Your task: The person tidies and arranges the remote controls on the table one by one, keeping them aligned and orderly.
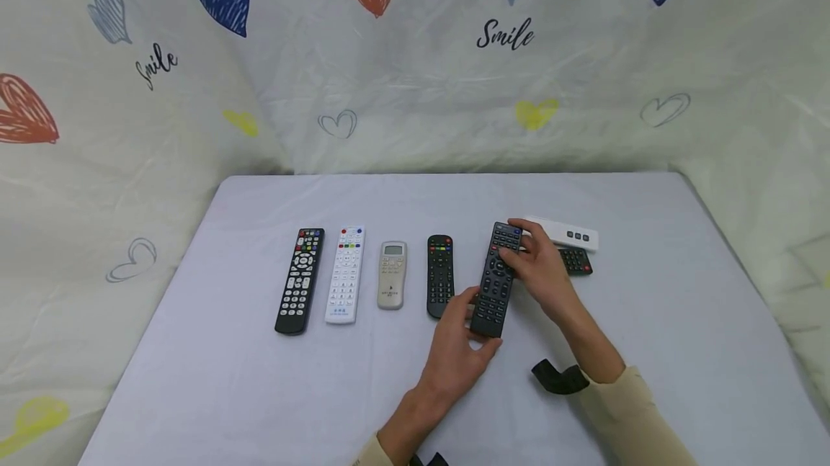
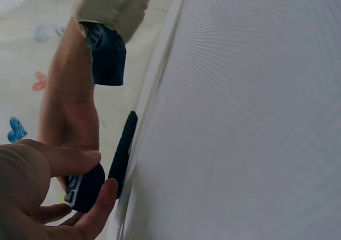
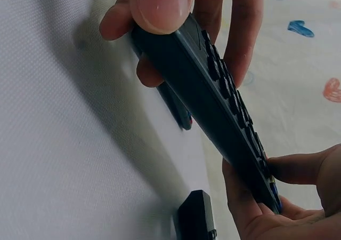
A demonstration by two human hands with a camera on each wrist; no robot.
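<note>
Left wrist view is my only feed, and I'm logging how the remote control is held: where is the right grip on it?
Observer: The right grip holds the black remote control near the end farther from the person.
Operator: What lies next to it on its left side?
Observer: A second black remote, partly covered at its near end.
Operator: And just beyond that, further left?
Observer: A beige remote with a small screen near its far end.

Air gap beneath held remote (image 1: 496, 282)
</note>
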